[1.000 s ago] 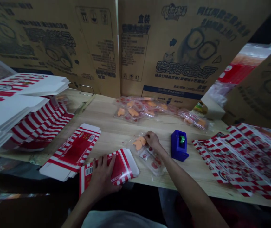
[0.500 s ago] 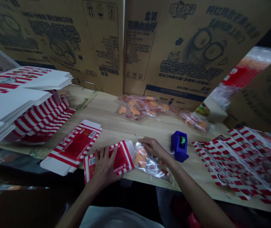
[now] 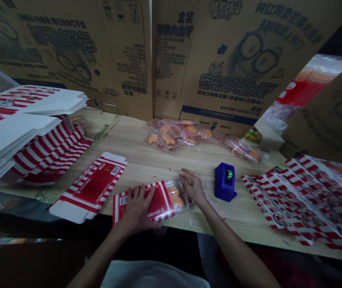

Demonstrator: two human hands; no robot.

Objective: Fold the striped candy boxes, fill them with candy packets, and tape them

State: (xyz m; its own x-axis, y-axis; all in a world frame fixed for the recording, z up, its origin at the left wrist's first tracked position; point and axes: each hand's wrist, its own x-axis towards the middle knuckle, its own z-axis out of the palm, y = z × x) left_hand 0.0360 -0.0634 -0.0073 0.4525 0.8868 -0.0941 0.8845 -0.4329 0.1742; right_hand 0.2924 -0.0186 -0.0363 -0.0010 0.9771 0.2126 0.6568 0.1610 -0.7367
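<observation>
My left hand (image 3: 137, 206) grips a red carton with striped edges (image 3: 161, 202), its fingers laid across the top face and its thumb toward the right end. Into that right end runs a clear plastic packet of orange pieces (image 3: 175, 197), partly inside the carton and partly out. My right hand (image 3: 192, 186) has its fingers on the packet's outer part, which they partly hide. A second red carton (image 3: 97, 186), with white end flaps out, lies left of my left hand. To the right of my right hand stands a blue tape dispenser (image 3: 225, 183).
Clear packets with orange pieces (image 3: 171, 138) lie heaped at the back of the wooden table (image 3: 141, 160). Large printed cardboard boxes (image 3: 209, 60) stand behind them. White and striped cartons (image 3: 35, 116) are stacked at left; red-and-white striped sheets (image 3: 303, 204) lie at right.
The packet's left end has gone into the carton's right end; before, it lay beside it. The carton has shifted slightly right, and my right hand sits further along the packet.
</observation>
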